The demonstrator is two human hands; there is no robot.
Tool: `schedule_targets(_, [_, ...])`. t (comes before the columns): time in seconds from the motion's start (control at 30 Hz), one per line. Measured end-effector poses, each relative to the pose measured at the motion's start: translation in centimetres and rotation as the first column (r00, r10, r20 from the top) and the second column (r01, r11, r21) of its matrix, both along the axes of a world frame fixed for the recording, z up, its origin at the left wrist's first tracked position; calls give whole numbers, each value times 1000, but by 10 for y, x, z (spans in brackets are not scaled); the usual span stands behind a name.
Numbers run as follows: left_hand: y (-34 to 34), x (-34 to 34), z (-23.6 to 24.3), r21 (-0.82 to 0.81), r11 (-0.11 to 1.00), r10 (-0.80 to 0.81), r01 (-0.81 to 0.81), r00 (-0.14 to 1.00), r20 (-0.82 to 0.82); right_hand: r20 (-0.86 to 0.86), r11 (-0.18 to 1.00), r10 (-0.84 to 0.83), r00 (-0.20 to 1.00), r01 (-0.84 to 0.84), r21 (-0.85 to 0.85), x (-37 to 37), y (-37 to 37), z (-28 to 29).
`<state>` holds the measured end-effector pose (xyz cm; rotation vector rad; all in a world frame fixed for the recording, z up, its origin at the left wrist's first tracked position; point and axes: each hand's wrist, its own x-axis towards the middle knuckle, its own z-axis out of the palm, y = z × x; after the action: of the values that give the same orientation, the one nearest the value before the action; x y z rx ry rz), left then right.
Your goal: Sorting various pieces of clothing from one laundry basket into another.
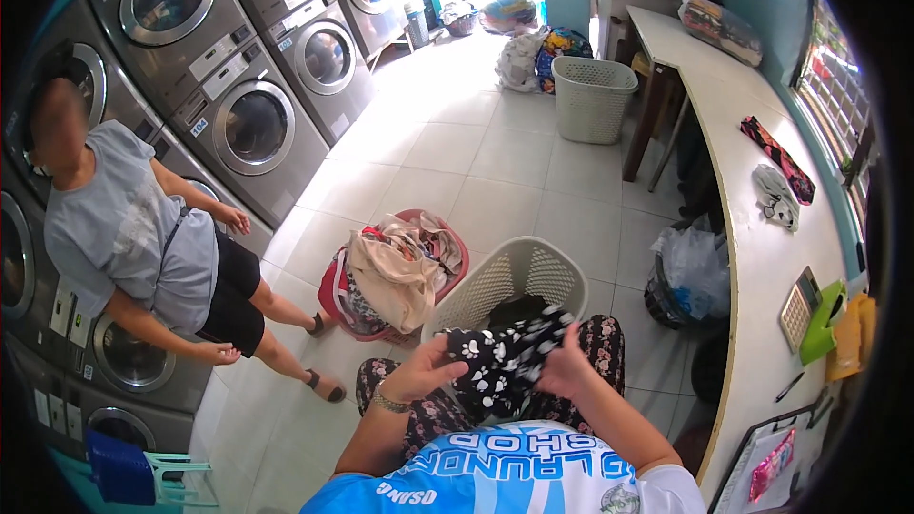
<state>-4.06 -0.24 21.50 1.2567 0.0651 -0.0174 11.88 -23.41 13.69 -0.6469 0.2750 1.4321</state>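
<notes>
A black cloth with white paw prints [490,366] is held up between my two hands over my lap. My left hand [422,371] grips its left side, and my right hand [562,362] grips the right side. Just beyond it is a white plastic basket [514,262] with dark clothing [514,309] inside, partly hidden by the held cloth. To the left of that sits a red basket [333,305] piled with beige and mixed laundry [390,266].
A person [152,228] stands at my left before stacked machines [252,124]. A long counter [695,48] with small items runs along the right. A bagged bin [685,276] is beneath it; another basket [590,109] and bundles [519,62] sit farther back. A blue chair [129,466] is lower left.
</notes>
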Motion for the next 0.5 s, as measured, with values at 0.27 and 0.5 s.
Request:
schedule_targets(0.27, [29,-24,4,-223,893,427,-390,892,150,182,879,-55,982,-39,475,26,-17,68])
schedule_targets(0.5, [24,-11,-24,492,848,-73,200,962,-264,779,998,65,624,-34,-57,12,-21,92])
